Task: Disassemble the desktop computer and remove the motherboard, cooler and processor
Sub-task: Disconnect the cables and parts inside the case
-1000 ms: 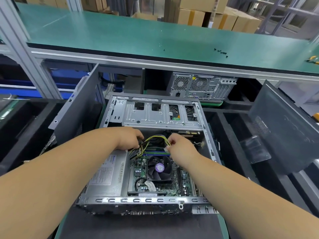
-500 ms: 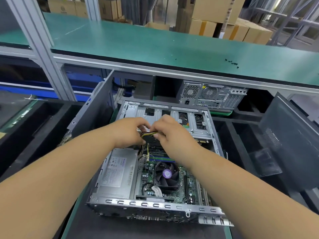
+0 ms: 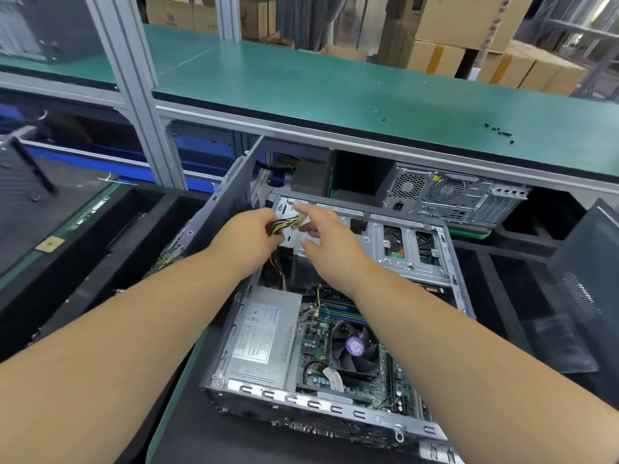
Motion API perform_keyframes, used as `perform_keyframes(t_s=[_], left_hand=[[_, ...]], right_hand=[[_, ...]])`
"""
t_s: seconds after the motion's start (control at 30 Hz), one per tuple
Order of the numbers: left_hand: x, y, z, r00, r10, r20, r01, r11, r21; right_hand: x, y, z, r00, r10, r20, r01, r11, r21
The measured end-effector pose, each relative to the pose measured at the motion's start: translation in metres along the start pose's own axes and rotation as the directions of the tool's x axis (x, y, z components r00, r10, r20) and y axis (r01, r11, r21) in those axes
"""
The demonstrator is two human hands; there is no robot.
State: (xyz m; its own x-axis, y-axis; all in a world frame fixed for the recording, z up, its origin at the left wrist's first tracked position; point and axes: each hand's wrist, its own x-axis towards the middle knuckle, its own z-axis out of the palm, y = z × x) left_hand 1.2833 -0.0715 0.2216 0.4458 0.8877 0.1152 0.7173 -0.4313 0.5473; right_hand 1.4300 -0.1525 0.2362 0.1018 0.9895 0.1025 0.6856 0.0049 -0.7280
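An open desktop case lies on its side in front of me. Inside it are the green motherboard, a black cooler fan with a purple hub, and a silver power supply. My left hand grips a bundle of yellow and black power cables lifted above the case's far left corner. The bundle ends in a white connector. My right hand hovers beside that connector with fingers spread and holds nothing. The processor is hidden under the cooler.
A silver drive cage spans the far half of the case. The removed side panel leans at the left. A second computer sits under the green bench. Black foam trays flank the case; a dark panel stands right.
Both hands rose from inside the case toward its far left corner, taking the cable bundle with them. The right hand has let go of the cables and spread open.
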Motion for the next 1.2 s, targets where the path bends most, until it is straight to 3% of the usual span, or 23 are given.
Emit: perform_keyframes(t_s=[0.13,0.4,0.5,0.67,1.03,1.2], left_hand=[[0.008,0.006,0.010,0.988,0.134,-0.072,-0.107,0.950,0.294],[0.019,0.005,0.021,0.996,0.024,-0.087,-0.029,0.997,-0.065],[0.022,0.005,0.026,0.997,0.045,-0.066,-0.053,0.991,-0.126],[0.026,0.014,0.035,0.996,0.082,-0.033,-0.085,0.989,-0.118],[0.020,0.030,0.035,0.991,0.126,-0.044,-0.130,0.986,-0.107],[0.015,0.036,0.035,0.991,0.130,-0.037,-0.134,0.981,-0.143]], right_hand=[[0.006,0.009,0.006,0.999,0.046,0.004,-0.046,0.998,0.045],[0.016,0.029,0.007,0.989,0.143,-0.047,-0.137,0.984,0.116],[0.019,0.037,0.002,0.982,0.190,-0.009,-0.189,0.982,0.027],[0.016,0.050,-0.008,0.973,0.230,0.021,-0.226,0.967,-0.114],[-0.018,0.070,-0.036,0.945,0.166,-0.282,-0.141,0.984,0.105],[-0.035,0.076,-0.046,0.946,0.267,-0.186,-0.227,0.951,0.210]])
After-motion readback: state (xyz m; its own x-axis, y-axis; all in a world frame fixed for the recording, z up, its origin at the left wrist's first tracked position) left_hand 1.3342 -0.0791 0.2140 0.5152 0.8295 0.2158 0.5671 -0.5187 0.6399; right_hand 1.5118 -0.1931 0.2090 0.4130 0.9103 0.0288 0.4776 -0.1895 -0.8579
